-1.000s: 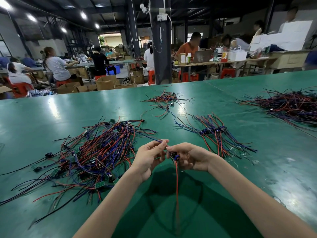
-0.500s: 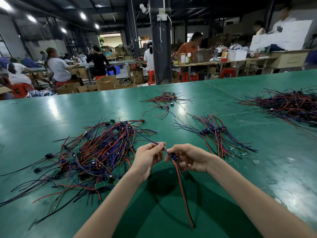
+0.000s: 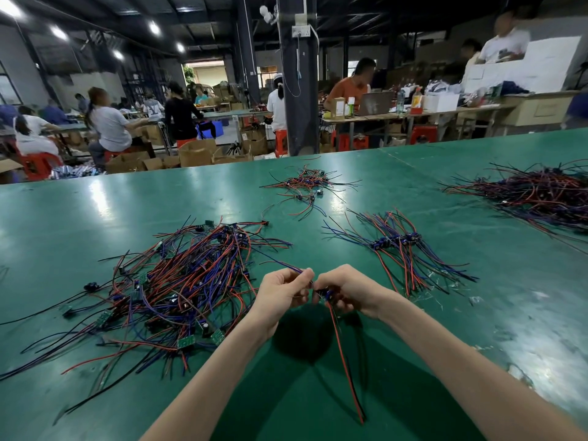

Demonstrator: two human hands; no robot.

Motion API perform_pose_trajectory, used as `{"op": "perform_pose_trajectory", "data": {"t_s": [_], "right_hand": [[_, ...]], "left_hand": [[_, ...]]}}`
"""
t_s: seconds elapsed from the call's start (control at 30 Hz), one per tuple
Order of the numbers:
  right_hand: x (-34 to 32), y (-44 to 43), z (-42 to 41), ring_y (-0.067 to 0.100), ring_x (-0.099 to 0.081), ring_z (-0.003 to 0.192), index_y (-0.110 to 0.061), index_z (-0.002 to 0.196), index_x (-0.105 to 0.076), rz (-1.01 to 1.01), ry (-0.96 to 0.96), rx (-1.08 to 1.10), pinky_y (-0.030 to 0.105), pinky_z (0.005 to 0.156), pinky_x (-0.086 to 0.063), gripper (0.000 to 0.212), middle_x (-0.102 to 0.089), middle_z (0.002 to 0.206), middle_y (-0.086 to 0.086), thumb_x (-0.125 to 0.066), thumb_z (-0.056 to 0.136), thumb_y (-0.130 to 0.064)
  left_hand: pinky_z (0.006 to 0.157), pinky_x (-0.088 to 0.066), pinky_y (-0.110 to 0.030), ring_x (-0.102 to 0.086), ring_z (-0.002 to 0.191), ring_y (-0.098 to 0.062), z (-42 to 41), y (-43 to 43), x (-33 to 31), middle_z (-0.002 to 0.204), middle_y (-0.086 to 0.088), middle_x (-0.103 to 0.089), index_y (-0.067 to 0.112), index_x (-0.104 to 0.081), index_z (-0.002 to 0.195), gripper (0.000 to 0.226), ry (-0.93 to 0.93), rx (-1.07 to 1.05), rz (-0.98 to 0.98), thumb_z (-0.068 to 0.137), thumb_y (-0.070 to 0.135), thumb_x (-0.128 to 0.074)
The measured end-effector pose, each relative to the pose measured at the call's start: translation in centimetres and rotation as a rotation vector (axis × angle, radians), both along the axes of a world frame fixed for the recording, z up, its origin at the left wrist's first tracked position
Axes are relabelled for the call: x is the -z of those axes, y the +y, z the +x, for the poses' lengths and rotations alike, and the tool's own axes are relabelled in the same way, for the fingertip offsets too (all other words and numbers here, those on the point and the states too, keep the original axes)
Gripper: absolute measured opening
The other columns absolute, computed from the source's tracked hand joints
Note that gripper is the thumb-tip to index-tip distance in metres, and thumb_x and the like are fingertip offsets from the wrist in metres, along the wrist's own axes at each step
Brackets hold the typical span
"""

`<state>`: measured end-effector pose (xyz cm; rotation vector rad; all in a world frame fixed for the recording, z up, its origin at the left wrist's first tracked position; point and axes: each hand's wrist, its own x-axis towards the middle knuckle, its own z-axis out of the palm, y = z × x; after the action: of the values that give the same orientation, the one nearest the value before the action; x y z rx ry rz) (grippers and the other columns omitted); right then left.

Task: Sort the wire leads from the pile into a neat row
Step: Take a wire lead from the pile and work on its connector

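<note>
Centrally, left hand (image 3: 280, 294) and right hand (image 3: 350, 291) both pinch one wire lead (image 3: 342, 348) above the table (image 3: 95, 218), between pile (image 3: 178, 288) and row (image 3: 397, 243); its red-black tail runs lengthwise toward the viewer.

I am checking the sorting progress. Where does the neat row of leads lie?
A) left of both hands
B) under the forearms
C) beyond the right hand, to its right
C: the row lies beyond the right hand, to its right; the tangled pile lies left of the left hand.
</note>
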<state>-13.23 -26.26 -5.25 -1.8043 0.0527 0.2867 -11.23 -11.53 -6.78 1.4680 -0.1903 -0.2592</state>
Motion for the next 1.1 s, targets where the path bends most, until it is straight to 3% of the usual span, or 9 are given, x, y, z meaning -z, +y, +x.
{"op": "perform_pose_trajectory", "data": {"t_s": [0.1,0.27,0.5,0.67,0.8,0.93,1.1], "right_hand": [[0.38,0.36,0.04,0.006,-0.03,0.031,-0.012,0.057,-0.068,-0.006,0.003,-0.003,0.013,0.032,-0.019,0.027,-0.05,0.046,-0.002,-0.058,0.082,-0.016],[0.61,0.75,0.1,0.005,-0.03,0.03,-0.003,0.082,-0.06,0.015,0.037,0.006,0.013,0.032,-0.018,0.013,-0.042,0.05,0.0,-0.058,0.085,-0.016],[0.17,0.55,-0.03,0.004,-0.042,0.038,-0.015,0.078,-0.063,0.182,0.164,-0.119,0.014,0.037,-0.026,0.026,-0.059,0.062,-0.002,-0.052,0.091,-0.035],[0.07,0.54,-0.05,0.004,-0.041,0.036,-0.014,0.075,-0.062,0.177,0.147,-0.114,0.015,0.038,-0.027,0.026,-0.06,0.057,-0.001,-0.051,0.092,-0.03],[0.21,0.52,-0.06,0.005,-0.039,0.034,-0.012,0.069,-0.061,0.14,0.124,-0.106,0.015,0.037,-0.025,0.027,-0.056,0.05,0.0,-0.052,0.09,-0.026],[0.29,0.62,-0.03,0.005,-0.036,0.032,-0.01,0.068,-0.06,0.096,0.114,-0.101,0.015,0.035,-0.023,0.027,-0.054,0.047,-0.001,-0.052,0.09,-0.024],[0.3,0.71,-0.23,0.004,-0.036,0.03,-0.007,0.07,-0.058,0.119,0.091,-0.117,0.013,0.033,-0.022,0.025,-0.056,0.044,-0.004,-0.05,0.092,-0.017]], "left_hand": [[0.061,-0.041,-0.028,-0.049,0.056,-0.02,-0.1,0.19,0.01,0.069,-0.013,-0.057,-0.002,-0.064,0.082,0.012,-0.023,0.022,0.023,0.089,0.008,-0.061],[0.059,-0.046,-0.019,-0.055,0.056,-0.011,0.1,0.4,-0.05,0.072,-0.009,-0.063,0.004,-0.067,0.085,0.01,-0.039,0.035,0.064,0.091,0.005,-0.059],[0.06,-0.052,-0.022,-0.055,0.044,-0.015,0.37,0.8,-0.6,0.056,-0.007,-0.06,0.002,-0.065,0.088,0.012,-0.039,-0.016,-0.044,0.093,0.002,-0.054],[0.062,-0.053,-0.023,-0.057,0.048,-0.013,0.3,0.75,-0.65,0.065,-0.009,-0.061,0.003,-0.066,0.087,0.013,-0.037,-0.019,-0.048,0.093,0.001,-0.054],[0.058,-0.05,-0.015,-0.058,0.055,-0.004,0.4,0.76,-0.5,0.065,-0.003,-0.062,0.001,-0.066,0.092,0.01,-0.098,-0.024,0.037,0.092,0.001,-0.056],[0.058,-0.05,-0.015,-0.054,0.056,-0.008,0.4,0.83,-0.49,0.067,-0.004,-0.061,-0.001,-0.066,0.093,0.009,-0.192,-0.033,0.152,0.09,0.0,-0.058],[0.066,-0.049,-0.023,-0.054,0.059,-0.008,0.3,1.03,-0.76,0.068,0.0,-0.064,0.005,-0.07,0.092,0.007,-0.484,-0.081,0.461,0.087,0.006,-0.065]]}}
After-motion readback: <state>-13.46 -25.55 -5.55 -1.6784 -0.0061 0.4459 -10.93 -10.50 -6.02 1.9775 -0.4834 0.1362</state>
